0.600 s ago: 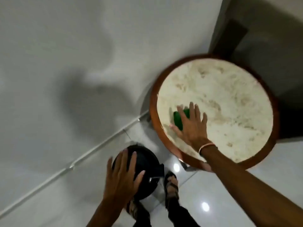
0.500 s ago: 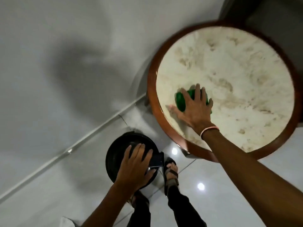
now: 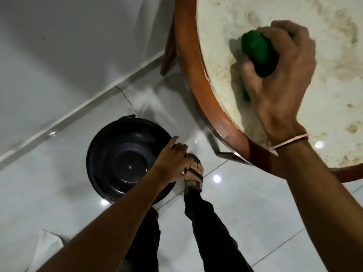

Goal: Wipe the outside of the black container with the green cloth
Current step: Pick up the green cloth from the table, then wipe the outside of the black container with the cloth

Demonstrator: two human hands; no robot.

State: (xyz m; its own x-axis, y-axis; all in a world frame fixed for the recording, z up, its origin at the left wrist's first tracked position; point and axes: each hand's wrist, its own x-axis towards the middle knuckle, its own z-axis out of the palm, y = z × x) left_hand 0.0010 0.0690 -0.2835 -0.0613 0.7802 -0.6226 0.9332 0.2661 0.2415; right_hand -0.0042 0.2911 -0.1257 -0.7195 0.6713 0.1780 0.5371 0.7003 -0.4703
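The black container (image 3: 119,160) is a round bucket standing on the white tiled floor at lower left, its open mouth facing up. My left hand (image 3: 172,161) grips its right rim. The green cloth (image 3: 259,53) is bunched up on the round marble table top (image 3: 334,107) at upper right. My right hand (image 3: 279,75) is closed around the cloth, which shows between thumb and fingers; part of it is hidden under the palm. A thin pink band circles that wrist.
The table has a brown wooden rim (image 3: 198,79) and a leg beside the bucket. My sandalled foot (image 3: 193,175) stands just right of the bucket. A white wall and its baseboard (image 3: 82,110) run along the left. A white object (image 3: 47,246) lies at lower left.
My right hand went from lying flat on the cloth to closing around it. My left hand slid from the bucket's top to its right rim. The view dropped closer to the table and floor.
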